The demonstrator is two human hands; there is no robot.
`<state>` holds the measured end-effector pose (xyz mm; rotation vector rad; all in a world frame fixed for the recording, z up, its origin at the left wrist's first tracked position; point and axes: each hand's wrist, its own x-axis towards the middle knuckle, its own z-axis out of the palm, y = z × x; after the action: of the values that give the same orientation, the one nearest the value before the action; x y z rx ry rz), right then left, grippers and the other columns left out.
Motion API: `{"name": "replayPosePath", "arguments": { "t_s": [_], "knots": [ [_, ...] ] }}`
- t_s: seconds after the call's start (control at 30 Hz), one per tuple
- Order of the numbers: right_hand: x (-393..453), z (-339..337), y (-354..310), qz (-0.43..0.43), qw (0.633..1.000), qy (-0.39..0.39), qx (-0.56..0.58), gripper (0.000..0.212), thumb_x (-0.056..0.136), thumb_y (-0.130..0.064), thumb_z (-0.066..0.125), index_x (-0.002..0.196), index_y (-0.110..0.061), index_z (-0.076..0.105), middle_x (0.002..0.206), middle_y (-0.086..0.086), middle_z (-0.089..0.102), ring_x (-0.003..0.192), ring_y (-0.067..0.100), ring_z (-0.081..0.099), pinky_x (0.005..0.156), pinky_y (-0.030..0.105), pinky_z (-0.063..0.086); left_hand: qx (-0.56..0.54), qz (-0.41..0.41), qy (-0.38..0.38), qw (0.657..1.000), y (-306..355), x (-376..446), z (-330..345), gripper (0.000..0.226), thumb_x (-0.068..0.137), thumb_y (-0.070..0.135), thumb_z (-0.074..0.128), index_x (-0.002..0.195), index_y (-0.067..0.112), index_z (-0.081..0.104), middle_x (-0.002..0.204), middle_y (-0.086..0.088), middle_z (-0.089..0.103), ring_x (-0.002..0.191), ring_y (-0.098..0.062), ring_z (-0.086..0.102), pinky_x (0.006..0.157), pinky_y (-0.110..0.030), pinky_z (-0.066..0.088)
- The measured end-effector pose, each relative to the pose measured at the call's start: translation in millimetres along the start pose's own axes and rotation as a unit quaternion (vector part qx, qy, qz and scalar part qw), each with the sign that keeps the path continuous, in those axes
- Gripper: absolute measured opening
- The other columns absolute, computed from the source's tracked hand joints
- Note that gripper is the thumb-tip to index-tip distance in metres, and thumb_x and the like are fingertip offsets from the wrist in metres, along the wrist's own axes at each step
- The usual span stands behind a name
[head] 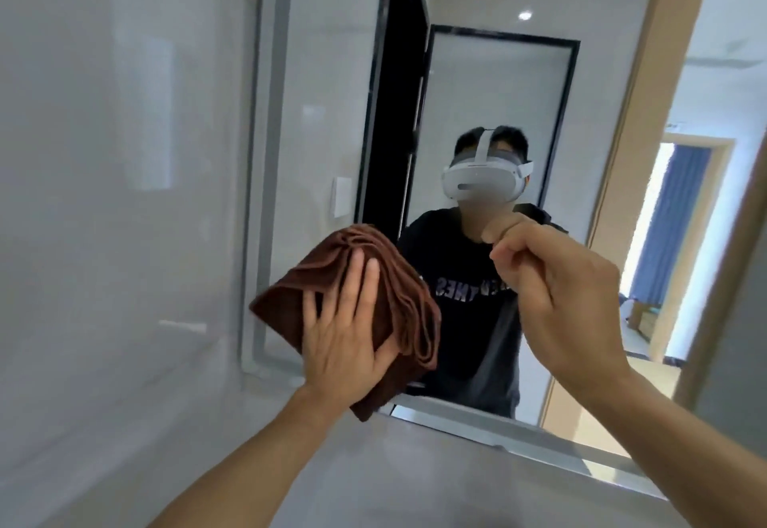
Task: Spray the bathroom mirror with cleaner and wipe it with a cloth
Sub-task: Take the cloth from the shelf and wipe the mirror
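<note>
- A pale tiled wall [103, 195] takes up the left side; the mirror [477, 83] hangs to its right, its grey frame [265, 153] running down the left edge and along the bottom.
- The mirror reflects a person in a white headset, a black door frame and a lit doorway.
- The left hand [344, 328] presses a folded brown cloth [398, 299] flat-fingered against the mirror's lower left corner, overlapping the frame.
- The right hand [560, 291] hovers near the glass, fingers curled, holding nothing visible.

The mirror [489, 112] surface above both hands is unobstructed. The brown cloth [398, 303] under the left hand [340, 332] covers the lower-left corner. The right hand [556, 282] blocks the lower centre. The grey frame [265, 195] bounds the left edge; the lower frame rail [519, 436] bounds the bottom.
</note>
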<state>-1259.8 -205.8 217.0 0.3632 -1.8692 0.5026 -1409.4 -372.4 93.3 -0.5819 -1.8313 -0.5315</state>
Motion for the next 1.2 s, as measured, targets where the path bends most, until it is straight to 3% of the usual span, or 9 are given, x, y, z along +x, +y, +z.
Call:
{"name": "replayPosePath", "arguments": {
  "t_s": [0.1, 0.2, 0.3, 0.5, 0.6, 0.8, 0.93, 1.03, 1.2],
  "knots": [
    [-8.1, -37.0, 11.8, 0.020, 0.999, 0.025, -0.002, 0.028, 0.085, 0.015, 0.049, 0.082, -0.009, 0.064, 0.094, -0.001, 0.069, 0.091, 0.015, 0.065, 0.081, 0.033, 0.055, -0.023, 0.111, -0.013, 0.994, 90.7, 27.6, 0.8, 0.092, 0.087, 0.068, 0.049, 0.158, 0.017, 0.021, 0.166, -0.003, 0.016, 0.130, -0.028, 0.047, 0.111, -0.053, 0.026],
    [-26.9, -83.7, 26.1, 0.044, 0.996, 0.052, -0.057, 0.028, 0.087, 0.008, 0.048, 0.087, -0.012, 0.067, 0.087, -0.002, 0.068, 0.082, 0.010, 0.060, 0.074, 0.010, 0.045, -0.077, 0.139, -0.030, 0.987, 182.3, 49.6, 7.3, 0.090, 0.090, 0.064, 0.049, 0.160, 0.021, 0.012, 0.166, 0.003, 0.018, 0.142, -0.021, 0.035, 0.118, -0.049, 0.017],
    [-43.3, -135.0, 46.1, 0.053, 0.992, 0.060, -0.092, 0.027, 0.084, 0.005, 0.042, 0.088, -0.012, 0.063, 0.086, -0.002, 0.063, 0.081, 0.012, 0.058, 0.070, 0.018, 0.044, -0.114, 0.180, -0.032, 0.976, 259.6, 82.9, 6.4, 0.082, 0.093, 0.055, 0.044, 0.160, 0.020, 0.011, 0.164, 0.006, 0.024, 0.138, -0.018, 0.037, 0.117, -0.045, 0.016],
    [-38.9, -187.5, 80.2, 0.083, 0.979, 0.145, -0.114, 0.028, 0.093, -0.005, 0.041, 0.111, -0.020, 0.056, 0.113, -0.009, 0.055, 0.107, 0.003, 0.054, 0.094, 0.008, 0.038, -0.172, 0.247, -0.016, 0.953, 334.4, 149.5, -11.2, 0.073, 0.093, 0.028, 0.045, 0.159, 0.015, 0.018, 0.155, -0.002, 0.042, 0.139, -0.021, 0.038, 0.120, -0.041, 0.008],
    [-24.0, -181.6, 91.9, 0.104, 0.973, 0.144, -0.145, 0.045, 0.099, -0.017, 0.039, 0.142, -0.010, 0.045, 0.146, 0.002, 0.046, 0.137, 0.013, 0.041, 0.115, 0.019, 0.029, -0.384, 0.258, -0.054, 0.885, 312.7, 164.9, -23.8, 0.066, 0.088, 0.003, 0.047, 0.153, 0.008, 0.035, 0.148, -0.008, 0.050, 0.139, -0.020, 0.042, 0.121, -0.036, 0.022],
    [11.2, -120.4, 93.2, 0.152, 0.918, 0.190, -0.315, 0.065, 0.101, -0.038, 0.034, 0.158, -0.010, 0.019, 0.167, 0.008, 0.017, 0.155, 0.029, 0.005, 0.126, 0.046, 0.004, -0.686, 0.024, -0.169, 0.708, 266.5, 190.7, -71.2, 0.054, 0.090, 0.007, 0.033, 0.141, -0.002, 0.051, 0.139, -0.019, 0.057, 0.130, -0.022, 0.057, 0.115, -0.040, 0.041],
    [27.9, -89.3, 87.1, 0.178, 0.877, 0.208, -0.394, 0.060, 0.102, -0.041, 0.037, 0.145, 0.000, 0.038, 0.158, 0.025, 0.031, 0.153, 0.039, 0.011, 0.122, 0.059, 0.011, -0.620, 0.053, -0.029, 0.782, 197.0, 197.6, -105.6, 0.045, 0.095, 0.001, 0.031, 0.131, -0.003, 0.058, 0.123, -0.017, 0.065, 0.117, -0.026, 0.064, 0.104, -0.046, 0.049],
    [37.5, -51.4, 64.2, 0.085, 0.893, 0.141, -0.419, 0.052, 0.099, -0.038, 0.043, 0.130, 0.003, 0.052, 0.153, 0.026, 0.039, 0.153, 0.039, 0.013, 0.121, 0.060, 0.013, -0.543, 0.019, 0.102, 0.834, 134.0, 221.1, -135.8, 0.038, 0.095, 0.000, 0.033, 0.117, -0.002, 0.063, 0.111, -0.014, 0.067, 0.104, -0.023, 0.065, 0.091, -0.031, 0.054],
    [37.2, 52.3, 9.3, -0.129, 0.904, -0.045, -0.405, 0.053, 0.098, -0.043, 0.046, 0.142, -0.014, 0.051, 0.166, 0.008, 0.019, 0.155, 0.034, 0.008, 0.123, 0.056, 0.012, -0.383, -0.015, 0.179, 0.906, 43.5, 225.1, -161.8, 0.032, 0.093, 0.003, 0.036, 0.107, 0.002, 0.064, 0.103, -0.008, 0.067, 0.096, -0.019, 0.064, 0.088, -0.037, 0.053]
  ]
}}
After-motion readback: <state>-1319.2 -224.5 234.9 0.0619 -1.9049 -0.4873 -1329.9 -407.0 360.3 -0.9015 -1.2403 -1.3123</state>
